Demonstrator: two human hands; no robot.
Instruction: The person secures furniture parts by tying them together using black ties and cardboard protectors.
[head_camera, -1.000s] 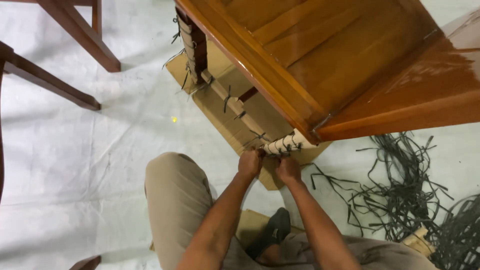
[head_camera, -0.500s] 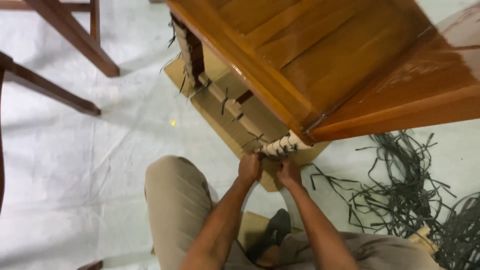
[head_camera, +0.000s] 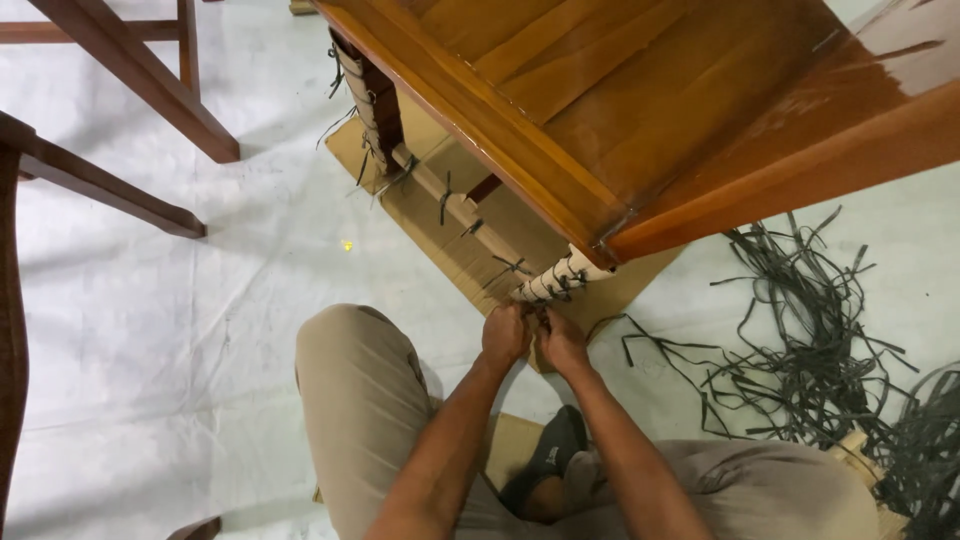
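Left hand (head_camera: 505, 335) and right hand (head_camera: 562, 342) pinched shut on wrapped table leg (head_camera: 553, 280), cardboard sheet (head_camera: 455, 250) beyond fingertips, white floor covering (head_camera: 200, 330) underneath, black strap pile (head_camera: 830, 340) right of fingers.

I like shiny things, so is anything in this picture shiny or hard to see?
Head view: the wooden tabletop shows a pale glare patch at the upper right; the left hand and right hand look sharp at the wrapped table leg; soft shadows lie on the white floor sheet.

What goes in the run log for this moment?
left hand and right hand: together at wrapped table leg | black straps: heaped on floor
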